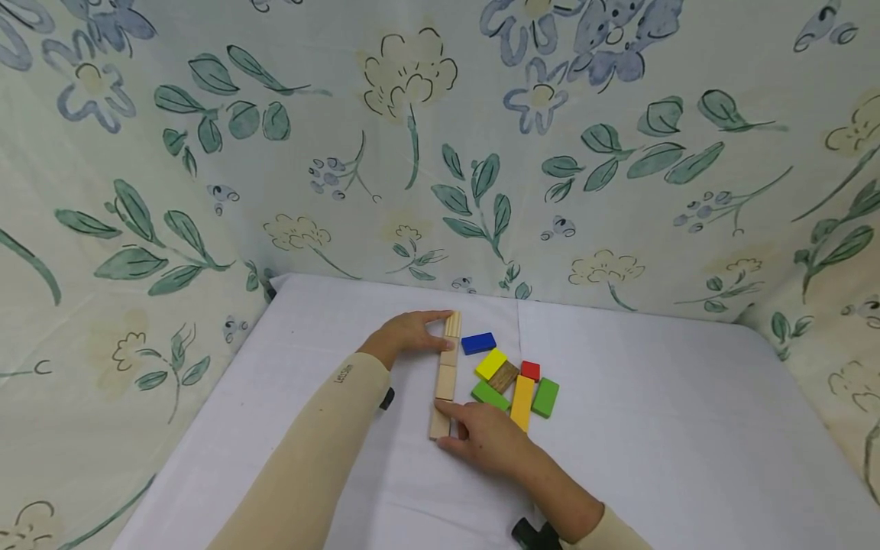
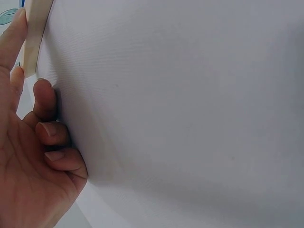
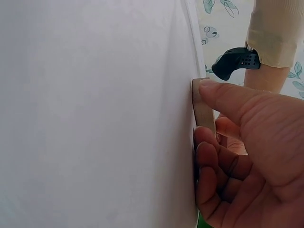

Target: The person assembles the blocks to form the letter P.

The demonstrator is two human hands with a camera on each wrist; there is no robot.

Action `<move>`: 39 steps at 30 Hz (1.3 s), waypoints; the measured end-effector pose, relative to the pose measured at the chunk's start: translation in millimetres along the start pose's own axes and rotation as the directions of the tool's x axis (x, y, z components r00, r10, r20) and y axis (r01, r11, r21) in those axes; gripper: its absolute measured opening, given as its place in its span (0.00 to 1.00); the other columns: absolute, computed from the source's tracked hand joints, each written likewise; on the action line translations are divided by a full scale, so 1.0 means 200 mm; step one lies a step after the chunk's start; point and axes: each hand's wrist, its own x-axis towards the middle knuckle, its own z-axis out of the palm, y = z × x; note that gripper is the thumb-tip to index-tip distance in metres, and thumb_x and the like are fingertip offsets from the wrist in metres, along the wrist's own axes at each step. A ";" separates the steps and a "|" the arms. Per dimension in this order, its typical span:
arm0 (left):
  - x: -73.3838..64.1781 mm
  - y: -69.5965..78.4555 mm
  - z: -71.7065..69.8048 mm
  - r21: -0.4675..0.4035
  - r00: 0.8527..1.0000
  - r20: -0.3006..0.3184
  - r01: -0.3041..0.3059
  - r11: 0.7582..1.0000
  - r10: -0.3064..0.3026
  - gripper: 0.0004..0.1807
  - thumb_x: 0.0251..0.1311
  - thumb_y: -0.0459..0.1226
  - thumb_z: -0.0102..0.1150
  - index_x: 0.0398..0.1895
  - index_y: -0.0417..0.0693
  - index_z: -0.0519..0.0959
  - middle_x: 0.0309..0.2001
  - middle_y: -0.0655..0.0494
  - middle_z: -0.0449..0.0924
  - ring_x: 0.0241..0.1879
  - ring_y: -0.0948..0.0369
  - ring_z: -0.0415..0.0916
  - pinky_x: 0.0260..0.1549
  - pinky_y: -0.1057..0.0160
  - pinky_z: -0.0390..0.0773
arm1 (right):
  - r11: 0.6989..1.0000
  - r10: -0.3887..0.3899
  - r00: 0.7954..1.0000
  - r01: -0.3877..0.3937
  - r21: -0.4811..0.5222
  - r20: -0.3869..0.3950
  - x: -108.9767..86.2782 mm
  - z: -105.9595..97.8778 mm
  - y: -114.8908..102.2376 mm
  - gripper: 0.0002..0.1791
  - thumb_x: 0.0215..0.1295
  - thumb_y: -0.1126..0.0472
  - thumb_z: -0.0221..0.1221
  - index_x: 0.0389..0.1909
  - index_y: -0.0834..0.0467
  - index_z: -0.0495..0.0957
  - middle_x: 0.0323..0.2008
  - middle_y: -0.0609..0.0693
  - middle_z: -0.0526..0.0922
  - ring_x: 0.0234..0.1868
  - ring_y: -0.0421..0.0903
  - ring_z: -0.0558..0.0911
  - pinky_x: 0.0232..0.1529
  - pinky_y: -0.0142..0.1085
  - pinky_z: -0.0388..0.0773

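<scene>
Plain wooden blocks (image 1: 445, 382) lie end to end in a narrow row on the white cloth. At the far end, my left hand (image 1: 410, 333) grips a wooden block (image 1: 453, 325), index finger at its far tip and thumb lower down the row. The left wrist view shows two fingertips against the pale block (image 2: 38, 28), the other fingers curled on the cloth. My right hand (image 1: 491, 437) pinches the nearest wooden block (image 1: 440, 422) lengthwise between index finger and thumb. In the right wrist view, the thumb rests on that block's end (image 3: 204, 111).
Right of the row lie loose coloured blocks: blue (image 1: 478, 344), yellow (image 1: 491, 364), brown (image 1: 505, 376), red (image 1: 530, 370), long orange-yellow (image 1: 522, 401) and two green, one (image 1: 546, 397) farther right. A floral curtain (image 1: 440, 191) hangs behind the white-covered table (image 1: 653, 428).
</scene>
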 end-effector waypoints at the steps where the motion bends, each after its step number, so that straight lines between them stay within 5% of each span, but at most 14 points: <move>1: 0.00 0.00 0.00 0.004 1.000 -0.001 -0.001 1.000 0.001 0.44 0.53 0.67 0.67 0.74 0.88 0.61 0.80 0.57 0.60 0.78 0.46 0.58 0.73 0.34 0.62 | 1.000 0.004 1.000 -0.004 0.002 -0.001 0.00 0.00 0.00 0.33 0.66 0.43 0.67 0.71 0.46 0.74 0.21 0.37 0.71 0.24 0.33 0.69 0.24 0.25 0.67; 23: 0.07 -0.01 0.00 0.052 1.000 -0.002 -0.024 0.998 0.024 0.40 0.60 0.68 0.60 0.75 0.91 0.57 0.80 0.55 0.59 0.79 0.46 0.57 0.74 0.34 0.60 | 0.999 0.053 0.998 -0.053 0.000 -0.029 0.03 0.00 0.00 0.34 0.69 0.42 0.63 0.73 0.45 0.71 0.20 0.39 0.71 0.24 0.35 0.70 0.24 0.27 0.68; 29: 0.06 0.00 0.00 0.045 1.000 -0.001 -0.008 0.999 0.008 0.40 0.59 0.68 0.61 0.75 0.91 0.57 0.80 0.56 0.59 0.78 0.45 0.57 0.74 0.33 0.60 | 0.991 0.112 0.994 -0.110 0.076 -0.019 0.02 0.00 0.01 0.37 0.65 0.39 0.65 0.73 0.43 0.70 0.22 0.40 0.73 0.26 0.37 0.72 0.25 0.28 0.69; 35: 0.06 0.00 0.01 0.041 1.000 0.009 0.008 0.999 -0.008 0.41 0.58 0.69 0.61 0.74 0.93 0.56 0.80 0.55 0.59 0.78 0.45 0.58 0.73 0.33 0.61 | 0.964 0.230 0.972 -0.222 0.146 -0.038 -0.03 -0.07 0.06 0.43 0.60 0.39 0.70 0.75 0.43 0.68 0.25 0.41 0.76 0.27 0.39 0.74 0.27 0.30 0.73; 39: 0.06 0.00 0.00 0.047 1.000 0.006 0.009 0.999 -0.010 0.41 0.58 0.69 0.61 0.74 0.93 0.56 0.80 0.56 0.59 0.79 0.44 0.57 0.73 0.33 0.60 | 0.947 0.322 0.935 -0.317 0.056 -0.150 -0.07 -0.14 0.11 0.40 0.55 0.40 0.74 0.70 0.43 0.73 0.34 0.45 0.79 0.36 0.43 0.76 0.36 0.36 0.80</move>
